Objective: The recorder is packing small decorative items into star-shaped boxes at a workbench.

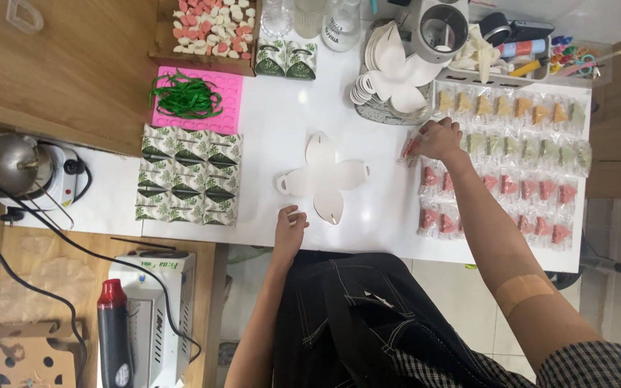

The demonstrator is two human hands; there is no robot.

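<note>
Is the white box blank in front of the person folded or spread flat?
Spread flat: the white box blank lies open on the table, petals out.

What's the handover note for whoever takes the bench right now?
Left hand: empty, fingers curled, resting on the white table just below the flat die-cut box blank.
Right hand: closed on a small clear-wrapped red piece at the left edge of the wrapped rows (yellow/orange, green, red).
Done: twelve folded leaf-print boxes sit in a block on the left.
Left: the blank is still unfolded and empty; more blanks are stacked behind it.
</note>
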